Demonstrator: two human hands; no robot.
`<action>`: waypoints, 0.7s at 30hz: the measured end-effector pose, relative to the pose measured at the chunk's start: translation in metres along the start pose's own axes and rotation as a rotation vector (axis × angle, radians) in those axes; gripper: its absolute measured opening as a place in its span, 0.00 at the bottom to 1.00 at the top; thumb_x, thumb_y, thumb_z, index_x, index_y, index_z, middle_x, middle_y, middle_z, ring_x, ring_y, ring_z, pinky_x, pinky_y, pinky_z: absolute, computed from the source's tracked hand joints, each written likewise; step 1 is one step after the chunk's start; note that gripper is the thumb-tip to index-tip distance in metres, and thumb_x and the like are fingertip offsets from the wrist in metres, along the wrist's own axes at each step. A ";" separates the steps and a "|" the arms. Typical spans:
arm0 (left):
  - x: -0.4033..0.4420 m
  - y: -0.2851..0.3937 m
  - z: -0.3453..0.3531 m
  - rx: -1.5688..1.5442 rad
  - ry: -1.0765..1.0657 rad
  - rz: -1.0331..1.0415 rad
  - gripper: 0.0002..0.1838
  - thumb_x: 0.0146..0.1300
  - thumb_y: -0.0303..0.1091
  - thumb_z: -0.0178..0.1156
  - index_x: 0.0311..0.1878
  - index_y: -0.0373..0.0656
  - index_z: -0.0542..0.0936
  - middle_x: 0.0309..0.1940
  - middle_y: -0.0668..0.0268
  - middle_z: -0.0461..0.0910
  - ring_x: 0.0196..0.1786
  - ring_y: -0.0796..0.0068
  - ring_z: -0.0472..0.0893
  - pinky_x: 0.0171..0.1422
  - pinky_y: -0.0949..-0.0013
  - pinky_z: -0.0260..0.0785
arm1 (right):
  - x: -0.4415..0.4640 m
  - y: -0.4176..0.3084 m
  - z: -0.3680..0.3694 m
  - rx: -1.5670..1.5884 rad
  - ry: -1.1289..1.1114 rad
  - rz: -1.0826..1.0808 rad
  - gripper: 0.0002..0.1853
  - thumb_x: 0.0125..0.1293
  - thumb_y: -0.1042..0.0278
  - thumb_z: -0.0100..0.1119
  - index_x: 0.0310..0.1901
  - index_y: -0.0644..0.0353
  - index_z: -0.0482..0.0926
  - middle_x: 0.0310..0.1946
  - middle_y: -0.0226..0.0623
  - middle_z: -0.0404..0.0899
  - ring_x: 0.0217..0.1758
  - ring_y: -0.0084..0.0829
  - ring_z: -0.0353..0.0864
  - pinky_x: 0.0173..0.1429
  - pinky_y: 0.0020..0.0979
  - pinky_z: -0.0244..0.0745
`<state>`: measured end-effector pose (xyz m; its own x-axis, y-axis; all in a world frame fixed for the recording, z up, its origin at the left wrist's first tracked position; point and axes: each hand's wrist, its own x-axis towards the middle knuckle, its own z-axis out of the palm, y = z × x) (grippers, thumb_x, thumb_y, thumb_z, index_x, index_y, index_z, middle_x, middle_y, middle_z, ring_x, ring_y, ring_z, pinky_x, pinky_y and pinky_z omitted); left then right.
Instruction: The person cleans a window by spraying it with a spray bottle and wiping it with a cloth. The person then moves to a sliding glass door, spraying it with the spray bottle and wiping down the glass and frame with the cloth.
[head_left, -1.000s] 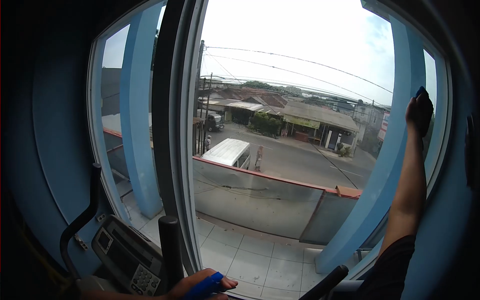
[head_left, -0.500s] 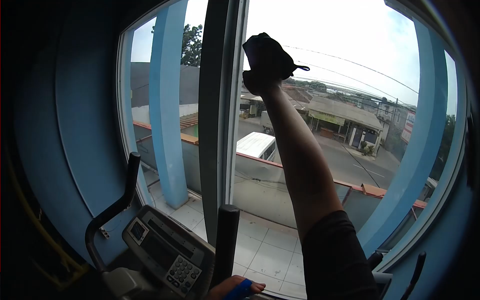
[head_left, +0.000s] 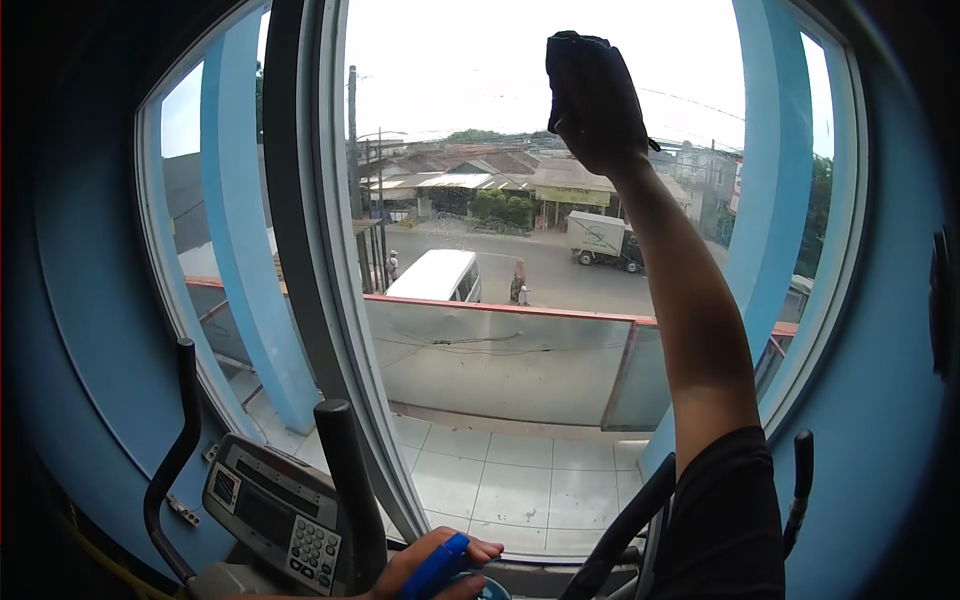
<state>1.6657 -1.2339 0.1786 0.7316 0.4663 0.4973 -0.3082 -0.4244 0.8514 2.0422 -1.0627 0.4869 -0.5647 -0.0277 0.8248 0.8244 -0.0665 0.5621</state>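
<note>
My right hand (head_left: 612, 140) is raised high, pressing a dark cloth (head_left: 582, 62) to the upper part of the large window pane (head_left: 480, 120). The fingers lie mostly behind or against the cloth, dark against the bright sky. Low in the view, my left hand (head_left: 412, 568) is closed around a spray bottle with a blue trigger head (head_left: 437, 566). Only the top of the bottle shows; the rest is cut off by the lower edge.
An exercise machine with a keypad console (head_left: 275, 515) stands at lower left, its black handlebar (head_left: 350, 480) close to my left hand. Another black bar (head_left: 625, 525) rises beside my right sleeve. The window frame (head_left: 335, 300) runs upright left of the pane; outside are a tiled balcony and street.
My view has swung to the right. My right hand and the cloth have moved rightward across the pane, away from the frame. More of the left hand and the blue trigger head shows.
</note>
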 end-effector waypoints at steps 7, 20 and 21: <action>0.032 -0.021 0.014 0.099 -0.104 0.246 0.21 0.66 0.16 0.59 0.61 0.26 0.69 0.52 0.45 0.74 0.57 0.49 0.80 0.64 0.48 0.75 | -0.130 0.170 -0.136 -0.578 -0.066 -0.018 0.27 0.66 0.47 0.43 0.56 0.62 0.68 0.54 0.48 0.67 0.62 0.49 0.65 0.70 0.46 0.57; 0.043 -0.025 0.006 -0.268 0.182 -0.404 0.14 0.62 0.26 0.64 0.50 0.42 0.74 0.53 0.56 0.80 0.67 0.61 0.75 0.77 0.52 0.62 | -0.467 0.384 -0.237 -0.743 -0.146 0.683 0.37 0.65 0.61 0.45 0.76 0.64 0.56 0.79 0.47 0.53 0.82 0.42 0.49 0.83 0.37 0.39; 0.040 -0.028 0.002 -0.255 0.185 -0.393 0.14 0.62 0.25 0.64 0.50 0.42 0.74 0.53 0.56 0.79 0.67 0.61 0.75 0.77 0.52 0.62 | -0.402 0.337 -0.242 -0.884 -0.756 1.087 0.38 0.63 0.61 0.45 0.76 0.60 0.58 0.77 0.49 0.56 0.81 0.46 0.49 0.83 0.44 0.38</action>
<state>1.7043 -1.2050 0.1741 0.7093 0.6923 0.1328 -0.1870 0.0031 0.9824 2.5378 -1.3157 0.3298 0.6221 0.0161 0.7828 0.3711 -0.8864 -0.2767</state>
